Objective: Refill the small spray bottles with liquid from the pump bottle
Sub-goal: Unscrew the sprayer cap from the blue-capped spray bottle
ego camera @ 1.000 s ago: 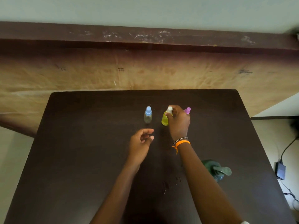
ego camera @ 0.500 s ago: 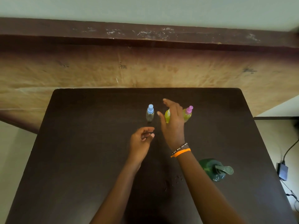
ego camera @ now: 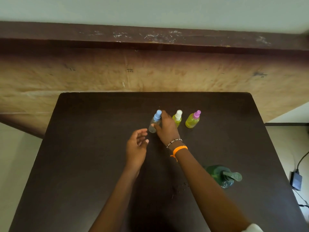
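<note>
Three small spray bottles in a row near the far middle of the dark brown table [ego camera: 83,148]. Leftmost: blue-capped spray bottle [ego camera: 154,122], clear plastic, looking empty or nearly so, tipped a little. Middle: white-capped spray bottle [ego camera: 177,118], full of yellow-green liquid, partly hidden behind the right hand. Rightmost: purple-capped spray bottle [ego camera: 193,120], round and fat, also full of yellow-green liquid, standing alone and upright.

Right hand [ego camera: 167,127] wrapped round the blue-capped bottle, thumb on the front of the clear body, fingers up by the cap. On that wrist, a beaded bracelet [ego camera: 173,142] and an orange band [ego camera: 180,149].

Left hand [ego camera: 137,148] just beside the clear bottle, not touching it, fingers loosely curled, palm turned up, holding nothing.

Green pump bottle [ego camera: 222,176] well apart from the row, near the right edge and closer to the body, see-through dark green with a flat pump spout pointing right. How much inside: cannot tell.

A few small wet drops [ego camera: 180,186] shining on the smooth table between the arms.

Behind the table, a rough tan wall [ego camera: 100,74] with a scratched dark ledge on top. On the floor at far right, a black adapter [ego camera: 296,180] with a cord.
</note>
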Tool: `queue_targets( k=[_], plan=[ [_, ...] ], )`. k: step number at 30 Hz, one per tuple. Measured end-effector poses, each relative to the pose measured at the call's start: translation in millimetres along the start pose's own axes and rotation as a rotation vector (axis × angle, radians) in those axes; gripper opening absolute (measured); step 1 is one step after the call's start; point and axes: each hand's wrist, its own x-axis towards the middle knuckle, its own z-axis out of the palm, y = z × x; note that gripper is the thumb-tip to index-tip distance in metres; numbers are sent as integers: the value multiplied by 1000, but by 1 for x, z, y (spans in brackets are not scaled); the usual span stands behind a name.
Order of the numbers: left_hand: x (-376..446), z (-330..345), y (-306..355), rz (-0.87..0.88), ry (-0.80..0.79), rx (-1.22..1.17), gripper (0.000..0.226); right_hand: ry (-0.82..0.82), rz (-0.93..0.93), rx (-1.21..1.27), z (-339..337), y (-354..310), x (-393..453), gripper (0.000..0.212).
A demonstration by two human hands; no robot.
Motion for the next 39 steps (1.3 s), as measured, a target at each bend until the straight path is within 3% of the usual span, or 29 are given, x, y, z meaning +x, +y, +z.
queue_targets(
  k=[4, 10, 19, 23, 26, 29, 32, 39],
  plan=[
    [-9, 0, 8, 79, -1, -56, 50, 77, 7, 116, -24, -22, -33, 32],
    [-53, 12, 36, 259, -76, -243, 30, 59, -6, 324, -73, -55, -81, 30],
    [-109, 31, 57, 359, -43, -145, 38, 271, 49, 532, -114, -65, -129, 37],
    [-131, 37, 68, 398, -109, -128, 43, 332, -14, 562, -130, -63, -147, 35],
    [-139, 39, 70, 437, -197, -87, 19, 284, -94, 504, -142, -62, -156, 26],
    [-143, 40, 70, 444, -259, -107, 26, 108, -159, 440, -166, -56, -160, 5],
    [-150, 47, 72, 433, -278, -158, 30, -64, -164, 515, -190, -50, -164, 25],
    [-161, 57, 76, 404, -298, -209, 30, 182, -173, 397, -180, -57, -175, 46]
  ],
)
